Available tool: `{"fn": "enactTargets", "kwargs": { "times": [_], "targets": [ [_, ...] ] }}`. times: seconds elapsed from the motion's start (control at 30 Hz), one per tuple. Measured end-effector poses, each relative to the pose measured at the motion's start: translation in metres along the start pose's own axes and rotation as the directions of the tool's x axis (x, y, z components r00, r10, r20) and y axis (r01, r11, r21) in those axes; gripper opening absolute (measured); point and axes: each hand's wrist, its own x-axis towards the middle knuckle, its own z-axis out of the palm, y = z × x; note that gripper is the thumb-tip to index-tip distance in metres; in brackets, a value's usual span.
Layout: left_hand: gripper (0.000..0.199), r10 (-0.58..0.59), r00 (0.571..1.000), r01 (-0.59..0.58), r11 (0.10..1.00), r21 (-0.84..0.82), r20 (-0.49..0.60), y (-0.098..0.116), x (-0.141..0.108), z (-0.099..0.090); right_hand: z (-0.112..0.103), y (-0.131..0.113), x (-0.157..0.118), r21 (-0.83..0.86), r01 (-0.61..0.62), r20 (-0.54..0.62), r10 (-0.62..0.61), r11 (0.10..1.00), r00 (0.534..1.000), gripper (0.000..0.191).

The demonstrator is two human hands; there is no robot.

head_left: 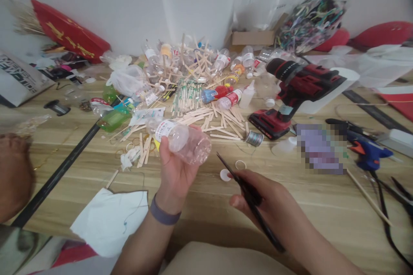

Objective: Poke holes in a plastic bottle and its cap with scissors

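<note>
A clear plastic bottle with a white label lies tilted in my left hand, its base toward the right. My fingers go behind the bottle, with the thumb on its near side. My right hand is closed around a dark, slim pointed tool, whose tip points up and left, just right of the bottle's base. The exact kind of tool is hard to make out. Beside my right fingertips is a small white cap, with a thin ring near it.
Wooden sticks and several bottles cover the table's back. A red and black drill stands at the right, a thread spool beside it. A blue glue gun lies far right, white cloth front left. Another person's foot shows far left.
</note>
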Motion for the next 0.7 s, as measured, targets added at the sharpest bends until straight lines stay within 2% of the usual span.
{"fn": "enactTargets", "kwargs": {
  "times": [0.1,0.17,0.4,0.47,0.6,0.7],
  "targets": [
    [0.054,0.004,1.000,-0.003,1.000,0.013,-0.022,-0.001,-0.002,0.002,0.013,0.006,0.002,-0.157,0.106,-0.161,-0.132,0.982,0.978,0.062],
    [0.056,-0.007,0.999,0.007,1.000,0.011,-0.047,-0.002,-0.003,0.003,0.021,0.010,0.003,-0.215,0.156,-0.225,-0.204,0.964,0.953,0.059],
    [0.057,-0.068,0.992,0.062,0.996,-0.066,-0.104,-0.011,-0.004,0.004,0.037,0.010,0.006,-0.174,0.137,-0.227,-0.175,0.975,0.958,0.049],
    [0.057,-0.079,0.992,0.070,0.993,-0.091,-0.102,-0.013,-0.005,0.003,0.040,0.009,0.006,-0.144,0.133,-0.226,-0.163,0.981,0.960,0.040],
    [0.059,-0.125,0.992,0.122,0.987,-0.101,-0.021,-0.014,-0.006,-0.002,0.044,0.008,0.006,-0.152,0.122,-0.258,-0.159,0.981,0.953,0.025],
    [0.063,-0.150,0.988,0.154,0.983,-0.103,0.045,-0.013,-0.008,-0.008,0.044,0.009,0.007,-0.186,0.122,-0.280,-0.172,0.975,0.945,0.027]
  ]
}}
